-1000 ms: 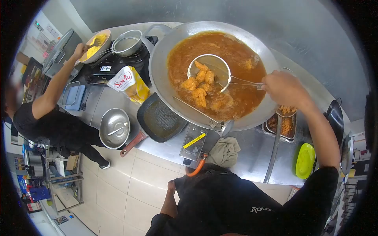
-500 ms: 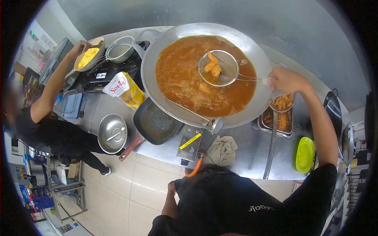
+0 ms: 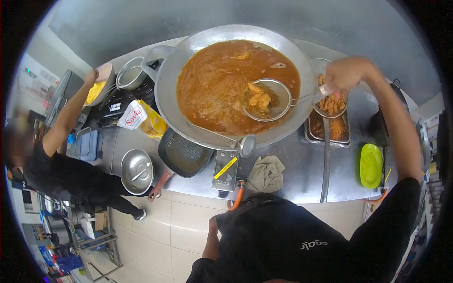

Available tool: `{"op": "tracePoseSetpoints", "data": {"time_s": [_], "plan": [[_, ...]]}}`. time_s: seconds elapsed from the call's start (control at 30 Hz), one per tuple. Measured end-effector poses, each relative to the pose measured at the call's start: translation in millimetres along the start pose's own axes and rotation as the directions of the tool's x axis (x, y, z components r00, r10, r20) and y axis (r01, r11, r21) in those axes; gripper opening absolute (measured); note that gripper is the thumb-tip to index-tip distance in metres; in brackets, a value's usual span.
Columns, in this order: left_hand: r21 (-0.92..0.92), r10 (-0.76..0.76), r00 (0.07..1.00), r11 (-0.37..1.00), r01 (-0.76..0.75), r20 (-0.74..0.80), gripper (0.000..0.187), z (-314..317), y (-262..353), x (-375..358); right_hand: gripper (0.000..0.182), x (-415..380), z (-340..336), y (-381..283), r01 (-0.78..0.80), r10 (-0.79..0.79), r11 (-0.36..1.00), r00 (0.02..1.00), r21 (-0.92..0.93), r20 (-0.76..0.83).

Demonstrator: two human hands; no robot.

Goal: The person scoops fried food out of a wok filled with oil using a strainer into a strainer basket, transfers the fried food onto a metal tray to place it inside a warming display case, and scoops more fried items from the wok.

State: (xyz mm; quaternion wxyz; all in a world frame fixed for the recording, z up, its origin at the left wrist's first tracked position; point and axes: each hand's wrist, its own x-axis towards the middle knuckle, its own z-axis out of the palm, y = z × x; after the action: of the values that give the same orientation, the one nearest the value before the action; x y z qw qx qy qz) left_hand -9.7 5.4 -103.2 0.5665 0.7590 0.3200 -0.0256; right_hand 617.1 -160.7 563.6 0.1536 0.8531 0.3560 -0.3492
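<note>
My right hand (image 3: 348, 74) is closed around the handle of a round wire-mesh strainer (image 3: 280, 96). The strainer is low in a large metal wok (image 3: 166, 101) of bubbling brown oil (image 3: 212, 80). Several golden fried pieces (image 3: 258, 97) lie in its mesh, with more in the oil around it. Down by my waist hangs my left hand (image 3: 213, 224), beside my black shirt; its fingers are mostly hidden. A probe thermometer (image 3: 247, 145) rests on the wok's near rim.
Right of the wok, a second strainer (image 3: 331, 106) of fried bits sits over a metal tray (image 3: 350, 134); a green plate (image 3: 371, 166) lies farther right. A grill pan (image 3: 184, 153), steel bowl (image 3: 137, 172), Sovia pouch (image 3: 142, 119) and cloth (image 3: 266, 174) are nearer. A co-worker (image 3: 66, 174) stands left, holding a pan.
My right hand has brought the strainer down and toward me, into the oil, with the fried pieces in it. The whole view has shifted slightly. The co-worker's hand still holds the pan.
</note>
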Motion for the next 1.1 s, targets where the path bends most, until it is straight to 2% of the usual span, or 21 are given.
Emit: {"op": "tracePoseSetpoints", "data": {"time_s": [0.03, 0.1, 0.13, 0.23, 0.27, 0.37, 0.47, 0.67, 0.73, 0.8, 0.87, 0.97, 1.07, 1.1], "plan": [[0.135, -0.054, 0.998, 0.99, 0.048, 0.044, 0.025, -1, 7, 1, 0.03, -2, -3, -2, -0.017, 0.016, 0.999, 1.0, -0.03, -0.009], [0.506, -0.094, 0.988, 0.862, 0.018, 0.124, 0.025, -1, 24, 5, 0.029, -2, -6, -6, 0.018, -0.028, 0.989, 0.997, -0.146, -0.066], [0.476, 0.103, 0.987, 0.866, -0.152, 0.126, 0.024, -8, 32, 0, 0.029, -1, -8, -9, 0.034, -0.054, 0.977, 0.994, -0.209, -0.091], [0.492, 0.105, 0.989, 0.859, -0.141, 0.101, 0.024, -4, 45, 7, 0.028, -4, -18, -17, -0.057, 0.039, 0.974, 0.996, -0.217, -0.084], [0.505, 0.154, 0.981, 0.841, -0.195, 0.122, 0.025, -6, 46, 6, 0.027, -7, -20, -20, -0.086, 0.074, 0.974, 0.995, -0.211, -0.068], [0.517, 0.051, 0.992, 0.85, -0.104, 0.117, 0.025, -5, 47, 9, 0.026, -11, -21, -21, -0.151, 0.146, 0.976, 0.988, -0.16, -0.04], [0.496, 0.177, 0.977, 0.842, -0.211, 0.117, 0.025, -9, 88, -6, 0.026, -8, -16, -7, -0.148, 0.146, 0.985, 0.989, -0.091, -0.026], [0.53, 0.001, 0.991, 0.845, -0.072, 0.133, 0.025, -5, 69, 3, 0.026, -20, -8, -2, -0.176, 0.177, 0.983, 0.984, -0.056, 0.011], [0.225, -0.011, 0.998, 0.974, -0.002, 0.056, 0.023, 4, 28, 11, 0.026, -27, -12, -5, -0.186, 0.188, 0.981, 0.982, -0.059, 0.023], [0.207, 0.084, 0.996, 0.975, -0.086, 0.019, 0.022, 5, 26, 14, 0.026, -27, -10, 3, -0.186, 0.186, 0.982, 0.982, -0.025, -0.021], [0.475, 0.292, 0.954, 0.833, -0.284, 0.058, 0.019, 6, 32, 14, 0.026, -28, -9, 4, -0.173, 0.173, 0.985, 0.984, -0.011, -0.036], [0.531, 0.162, 0.978, 0.822, -0.206, 0.128, 0.017, 4, 41, 12, 0.026, -29, -9, 1, -0.16, 0.16, 0.987, 0.987, -0.008, -0.014], [0.686, 0.066, 0.988, 0.714, -0.143, 0.138, 0.018, 11, 47, 13, 0.026, -27, -9, 4, -0.171, 0.171, 0.985, 0.985, 0.003, 0.005], [0.659, 0.114, 0.986, 0.733, -0.167, 0.124, 0.018, 12, 43, 13, 0.026, -30, -10, 4, -0.16, 0.16, 0.987, 0.987, 0.009, 0.004]]}}
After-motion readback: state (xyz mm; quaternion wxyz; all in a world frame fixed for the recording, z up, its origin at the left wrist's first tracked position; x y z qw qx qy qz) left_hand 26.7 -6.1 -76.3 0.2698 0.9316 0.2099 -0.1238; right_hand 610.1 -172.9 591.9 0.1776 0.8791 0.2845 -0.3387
